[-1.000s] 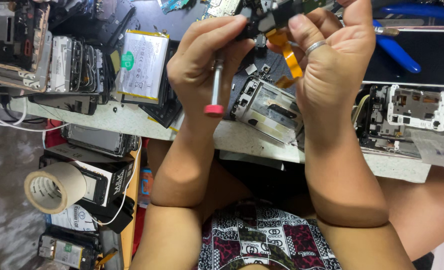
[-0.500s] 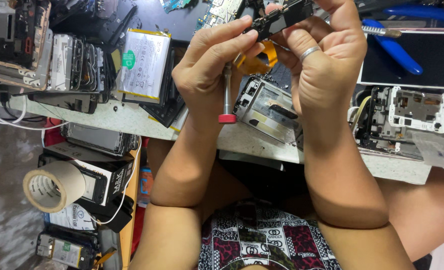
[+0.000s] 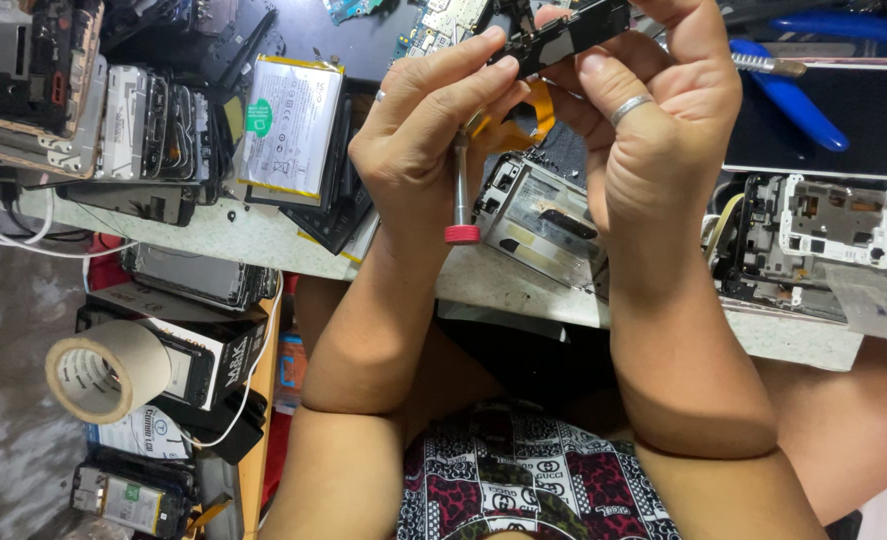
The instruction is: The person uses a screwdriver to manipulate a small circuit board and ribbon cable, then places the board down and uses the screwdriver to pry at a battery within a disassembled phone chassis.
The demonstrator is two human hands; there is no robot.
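Note:
My left hand [image 3: 418, 150] grips a thin metal screwdriver [image 3: 460, 195] whose red end cap points down toward me. Its fingertips also pinch one end of a small black phone part [image 3: 563, 35]. My right hand [image 3: 663, 120], with a ring on one finger, holds the other end of that part near the top of the view. An orange flex ribbon [image 3: 518, 125] hangs from the part between my two hands. Under them on the bench lies an opened silver phone frame [image 3: 538, 215].
A flat phone battery [image 3: 288, 125] lies left on the speckled bench [image 3: 253, 240], beside stacked phone frames [image 3: 138, 125]. Blue-handled pliers [image 3: 793, 90] and a dark screen lie right, above another opened phone [image 3: 828, 235]. A tape roll [image 3: 103, 370] and boxes sit below left.
Both hands have lifted the black part a little higher and turned it. The screwdriver has swung to hang nearly straight down, and the orange ribbon has curled between the hands.

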